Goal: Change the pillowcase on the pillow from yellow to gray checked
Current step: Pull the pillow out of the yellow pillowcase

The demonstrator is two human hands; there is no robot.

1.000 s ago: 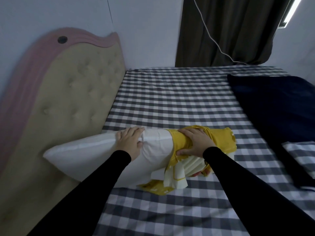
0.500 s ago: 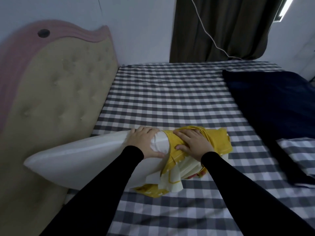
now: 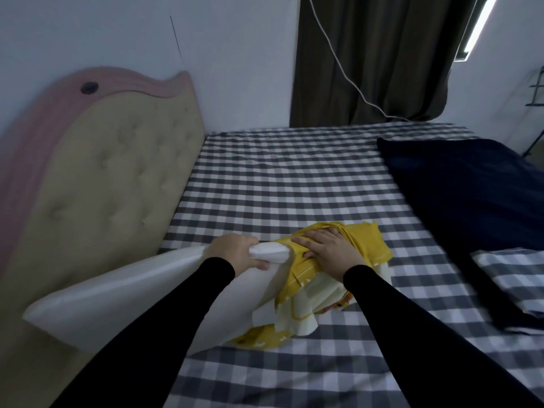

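Observation:
A white pillow [image 3: 123,301] lies across the near left of the bed, its left end against the headboard. The yellow pillowcase [image 3: 365,245] is bunched around the pillow's right end, with pale lining hanging below. My left hand [image 3: 235,254] grips the bare white pillow's upper edge beside the bunched cloth. My right hand [image 3: 329,254] is closed over the gathered yellow pillowcase. A folded gray checked pillowcase [image 3: 512,278] lies at the right on the dark blanket.
The bed [image 3: 282,184] wears a gray checked sheet. A padded beige and pink headboard [image 3: 97,184] stands at the left. A dark blue blanket [image 3: 471,195] covers the right side. A dark curtain [image 3: 368,54] and a white cable [image 3: 347,75] hang behind.
The yellow pillowcase has slid further right off the pillow, baring more white. My left hand moved right along the pillow's top edge and now pinches it.

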